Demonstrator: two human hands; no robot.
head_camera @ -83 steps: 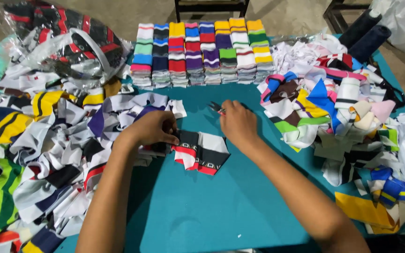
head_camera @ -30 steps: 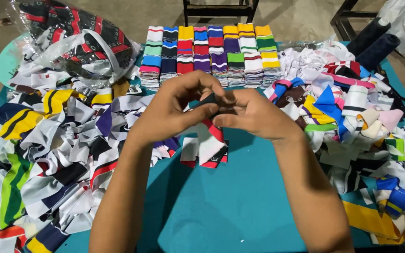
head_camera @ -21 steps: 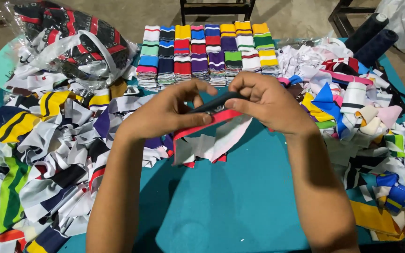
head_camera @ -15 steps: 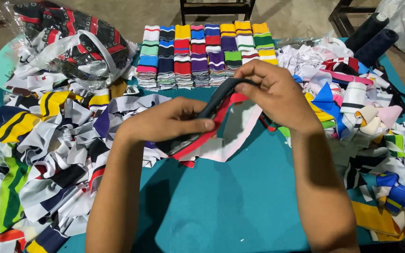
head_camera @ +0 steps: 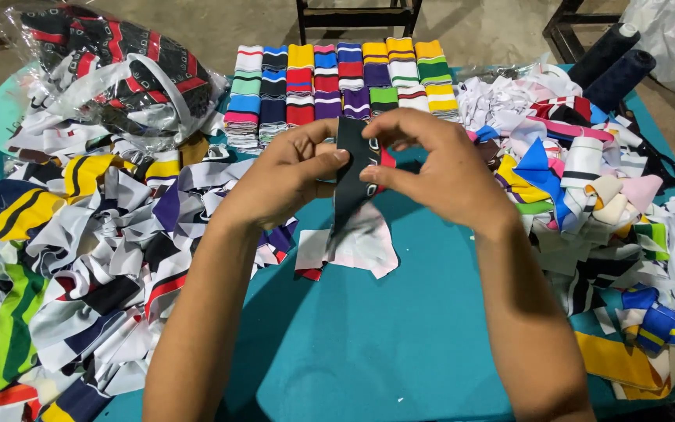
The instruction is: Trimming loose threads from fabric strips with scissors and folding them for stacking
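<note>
Table: a teal-topped table (head_camera: 384,352) carries everything; its middle and near edge show bare teal.
Left heap: a wide pile of loose fabric scraps (head_camera: 72,258) in white, yellow, green, navy and red covers the table's left side down to the near left corner.
Right heap: a second pile of mixed scraps (head_camera: 587,195), with blue, pink, white and yellow pieces, runs along the right edge.
Bag: a clear plastic bag of black-and-red pieces (head_camera: 111,70) sits at the far left corner, on top of the left heap.
Stacks: neat rows of folded striped bands (head_camera: 337,82) in many colours line the far edge at the middle.
Spools: two dark thread cones (head_camera: 615,66) stand at the far right corner.
Held piece: a black fabric strip with red and white trim (head_camera: 353,168) is lifted above the table's middle, its pale lower end trailing down to the teal surface.
Left hand: the left hand (head_camera: 275,184) pinches the strip's left edge between thumb and fingers, closed on it.
Right hand: the right hand (head_camera: 439,168) grips the strip's right edge, thumb pressed to the cloth, fingers curled over the top.
</note>
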